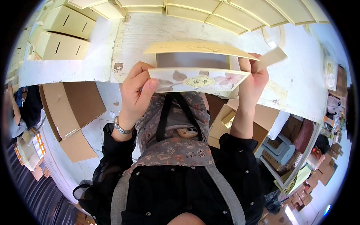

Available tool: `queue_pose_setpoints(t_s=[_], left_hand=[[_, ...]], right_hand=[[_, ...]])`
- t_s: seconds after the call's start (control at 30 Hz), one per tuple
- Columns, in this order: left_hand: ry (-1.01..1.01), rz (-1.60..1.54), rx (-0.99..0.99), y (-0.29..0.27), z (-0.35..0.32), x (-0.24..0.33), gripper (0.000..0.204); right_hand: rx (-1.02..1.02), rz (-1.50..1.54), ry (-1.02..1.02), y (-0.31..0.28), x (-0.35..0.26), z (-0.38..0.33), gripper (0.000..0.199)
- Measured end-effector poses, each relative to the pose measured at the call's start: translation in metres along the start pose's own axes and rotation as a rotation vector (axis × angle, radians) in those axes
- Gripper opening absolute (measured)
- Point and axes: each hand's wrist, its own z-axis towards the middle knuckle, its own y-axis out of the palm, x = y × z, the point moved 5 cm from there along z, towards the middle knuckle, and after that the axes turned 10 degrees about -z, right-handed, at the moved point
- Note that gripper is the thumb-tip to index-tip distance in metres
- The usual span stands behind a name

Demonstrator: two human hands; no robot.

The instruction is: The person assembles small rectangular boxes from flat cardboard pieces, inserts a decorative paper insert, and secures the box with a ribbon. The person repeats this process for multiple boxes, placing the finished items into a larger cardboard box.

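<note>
A cream cardboard gift box (pixel 204 87) with flowers, leaves and an oval label printed on its front is held up over the near edge of the table. Its lid (pixel 195 48) stands partly raised, and the grey inside shows through the gap. My left hand (pixel 138 88) grips the left end, thumb on the front face and fingers behind. At the right end my right hand (pixel 253 77) is closed on the box, its fingertips by the lid's corner. Just beyond those fingers, a pale strip with a wider flap (pixel 273 58) is blurred; I cannot tell whether it is attached.
Rows of cream boxes (pixel 225 17) line the table's far side, and slotted boxes (pixel 62 45) stand at the left. The white table (pixel 138 33) has worn patches. Below its edge are open brown cartons (pixel 71 108) and a blue-grey machine (pixel 279 148). Part of another person shows far left.
</note>
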Motion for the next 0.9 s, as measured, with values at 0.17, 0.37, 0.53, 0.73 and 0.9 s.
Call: queue_pose_setpoints(t_s=[0.17, 0.37, 0.53, 0.73, 0.9], left_hand=[[0.044, 0.006, 0.083, 0.005, 0.004, 0.008, 0.028], [0.04, -0.062, 0.018, 0.006, 0.009, 0.013, 0.037], [0.405, 0.263, -0.026, 0.003, 0.017, 0.039, 0.037], [0.343, 0.307, -0.299, 0.012, 0.024, 0.047, 0.027], [0.132, 0.304, -0.446, 0.019, 0.029, 0.04, 0.023]], right_hand=[[-0.22, 0.23, -0.03, -0.001, 0.039, -0.016, 0.025], [-0.293, 0.194, -0.026, -0.014, 0.043, -0.031, 0.028], [-0.273, 0.298, 0.082, -0.022, 0.045, -0.027, 0.024], [-0.107, 0.314, -0.057, -0.026, 0.036, -0.033, 0.026], [-0.287, 0.245, -0.023, -0.023, 0.042, -0.039, 0.035]])
